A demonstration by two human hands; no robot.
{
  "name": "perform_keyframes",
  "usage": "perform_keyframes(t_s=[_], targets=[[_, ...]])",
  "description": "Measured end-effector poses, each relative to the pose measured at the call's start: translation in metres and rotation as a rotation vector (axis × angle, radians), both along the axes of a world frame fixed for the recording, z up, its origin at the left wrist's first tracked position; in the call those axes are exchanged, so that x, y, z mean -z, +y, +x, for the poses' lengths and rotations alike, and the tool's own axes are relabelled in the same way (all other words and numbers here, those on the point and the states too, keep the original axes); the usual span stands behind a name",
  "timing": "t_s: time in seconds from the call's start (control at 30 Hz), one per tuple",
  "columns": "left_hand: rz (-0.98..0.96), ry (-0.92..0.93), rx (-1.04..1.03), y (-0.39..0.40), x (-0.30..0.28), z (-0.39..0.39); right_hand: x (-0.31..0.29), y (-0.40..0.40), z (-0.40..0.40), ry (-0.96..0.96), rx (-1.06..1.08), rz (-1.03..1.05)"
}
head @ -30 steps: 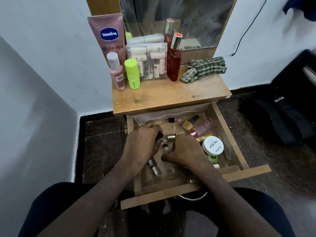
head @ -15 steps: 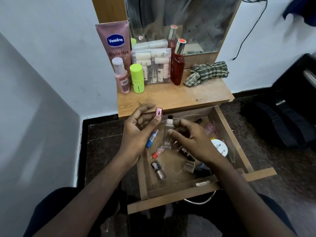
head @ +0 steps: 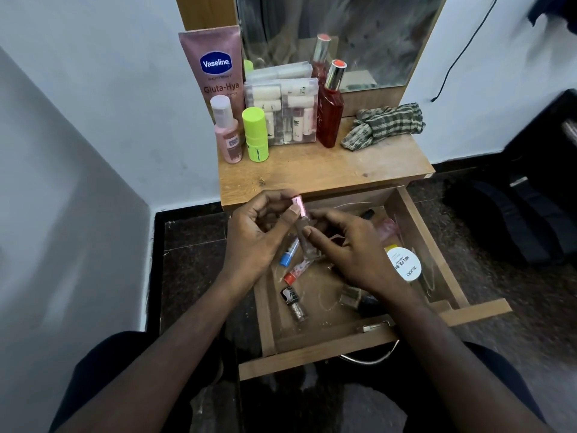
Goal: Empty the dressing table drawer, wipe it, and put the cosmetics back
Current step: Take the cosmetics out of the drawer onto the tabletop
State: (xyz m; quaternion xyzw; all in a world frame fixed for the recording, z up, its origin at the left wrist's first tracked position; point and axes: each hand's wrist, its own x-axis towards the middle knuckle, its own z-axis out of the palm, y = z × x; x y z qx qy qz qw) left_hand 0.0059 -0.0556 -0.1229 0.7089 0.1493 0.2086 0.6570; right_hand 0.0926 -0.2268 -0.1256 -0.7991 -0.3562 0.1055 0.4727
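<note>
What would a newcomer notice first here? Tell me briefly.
First, the two hands meeting above the open drawer: the left hand and right hand both hold a small bottle with a pink cap. Next, the tall pink tube standing at the back left of the tabletop, and the checked cloth crumpled at its back right.

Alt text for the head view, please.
Both hands, left hand and right hand, hold a pink-capped vial above the open drawer, where small cosmetics remain; bottles and a checked cloth sit on the tabletop.
</note>
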Motion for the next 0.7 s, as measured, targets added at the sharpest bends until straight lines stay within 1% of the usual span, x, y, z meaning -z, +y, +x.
perform_keyframes(t_s=[0.1,0.2,0.3,0.4,0.5,0.57,0.63,0.7], targets=[[0.128,-0.026,-0.038,-0.001,0.0,-0.001,0.001,0.001,0.001,-0.013,0.045,-0.022],[0.199,-0.056,-0.08,-0.003,-0.002,0.0,0.0,0.003,-0.002,-0.014,0.073,0.017],[0.257,-0.108,-0.037,-0.004,-0.007,0.0,-0.003,0.006,-0.002,0.003,0.097,0.065],[0.273,-0.107,-0.005,-0.004,-0.013,-0.004,-0.015,0.015,-0.002,0.033,0.127,0.156],[0.352,-0.149,-0.14,0.004,-0.008,-0.007,-0.033,0.032,0.003,0.063,0.207,0.288],[0.449,-0.168,-0.211,0.01,0.0,-0.006,-0.043,0.046,0.016,0.026,0.249,0.332],[0.557,-0.125,-0.169,0.013,0.01,-0.006,-0.05,0.06,0.032,-0.04,0.288,0.317],[0.671,-0.062,-0.054,0.014,0.021,-0.007,-0.051,0.074,0.047,-0.106,0.305,0.274]])
